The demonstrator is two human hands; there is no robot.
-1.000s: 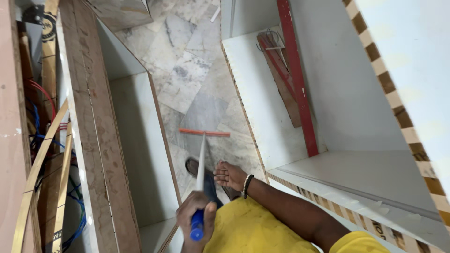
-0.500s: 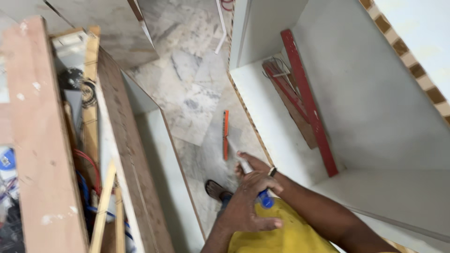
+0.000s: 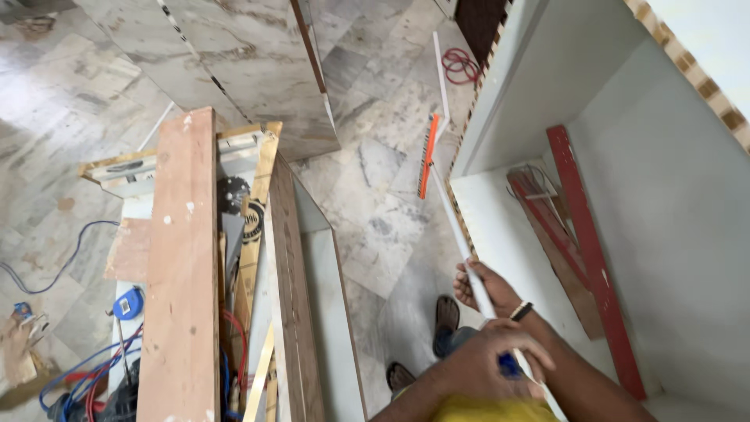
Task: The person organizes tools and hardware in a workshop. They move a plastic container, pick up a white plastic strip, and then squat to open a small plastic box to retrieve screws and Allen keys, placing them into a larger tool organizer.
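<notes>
1. White and slim, a long broom handle (image 3: 461,234) runs from the lower middle of the frame up toward the upper middle, ending in an orange broom head (image 3: 426,156) that lies on the marble floor (image 3: 367,180).
2. Right hand (image 3: 480,285), in the lower middle, is wrapped around the handle partway along; a dark band sits on its wrist.
3. Left hand (image 3: 492,363), lower in the frame and blurred, is closed over the near end of the handle, where a blue grip (image 3: 508,366) shows between the fingers.
4. Two dark sandals (image 3: 447,312) show on the floor just left of the hands.
5. Right of the handle stands a white cabinet (image 3: 664,219) with a striped edge; red and brown strips (image 3: 578,250) lean inside it.
6. Left of centre lies a stack of wooden boards (image 3: 183,266), with a circular saw blade (image 3: 232,195) among them.
7. Blue and red cables (image 3: 86,375) and a blue tape measure (image 3: 129,303) lie at the lower left.
8. A red coil of wire (image 3: 461,64) lies on the floor at the top.
</notes>
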